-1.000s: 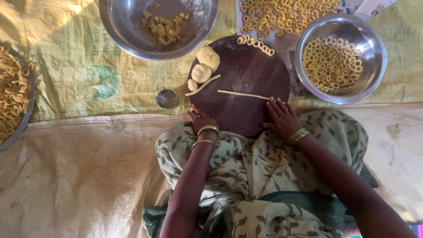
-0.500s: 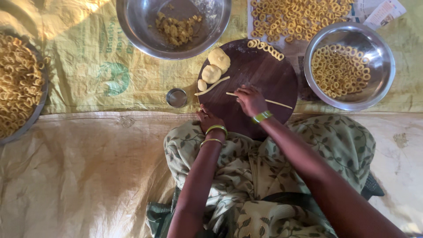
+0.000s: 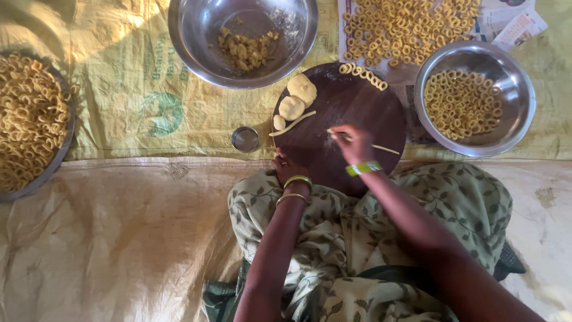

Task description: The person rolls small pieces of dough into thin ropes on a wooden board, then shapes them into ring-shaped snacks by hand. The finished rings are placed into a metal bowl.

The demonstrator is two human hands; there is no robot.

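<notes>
right hand [image 3: 353, 143]: pinching thin dough strip [image 3: 381, 148] on round board [image 3: 357, 110]
left hand [image 3: 286, 169]: resting loosely curled, empty, at board edge

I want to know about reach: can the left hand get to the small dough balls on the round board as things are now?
Probably yes. The left hand rests at the near edge of the board, and the dough balls lie just beyond it, with bare board between.
</notes>
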